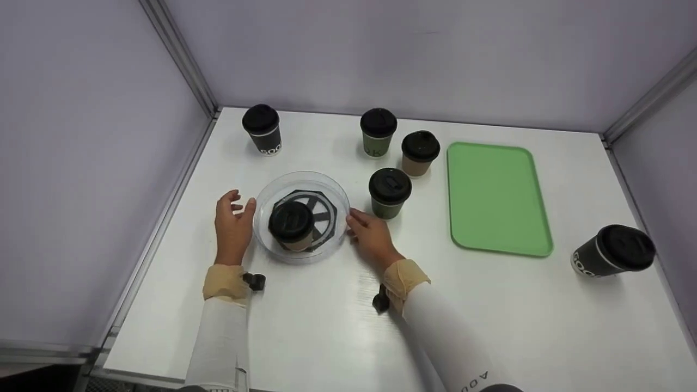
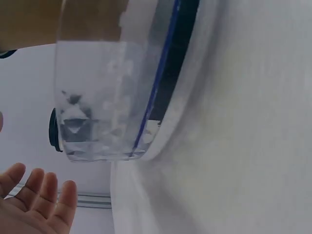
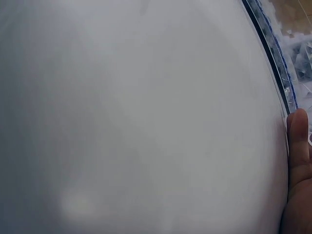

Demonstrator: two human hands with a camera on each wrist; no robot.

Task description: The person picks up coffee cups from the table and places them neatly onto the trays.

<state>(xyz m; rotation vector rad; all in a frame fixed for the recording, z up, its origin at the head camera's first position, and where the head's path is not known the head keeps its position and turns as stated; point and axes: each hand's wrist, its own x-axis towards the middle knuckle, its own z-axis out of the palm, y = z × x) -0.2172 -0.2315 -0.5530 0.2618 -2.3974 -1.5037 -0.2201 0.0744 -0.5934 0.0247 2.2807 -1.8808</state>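
Note:
A clear round dish [image 1: 336, 239] with a dark wheel-like pattern under it sits on the white table. Inside, left of its centre, stands a brown paper coffee cup [image 1: 294, 222] with a black lid. At the dish's right edge, my right hand [image 1: 372, 237] touches the rim with its fingertips; the right wrist view shows an extended finger [image 3: 298, 129] against the side. On the left, my left hand [image 1: 234, 228] is beside the dish, palm toward it, its fingers [image 2: 68, 197] loosely spread and holding nothing. A narrow gap seems to separate them from the wall.
Two green cups [image 1: 387, 202] [image 1: 377, 142] and a brown cup [image 1: 418, 163] stand right of and behind the dish. Dark cups are at the back left [image 1: 267, 139] and far right [image 1: 591, 258], the latter leaning in view. A green tray [image 1: 495, 201] lies right. Panels enclose the table.

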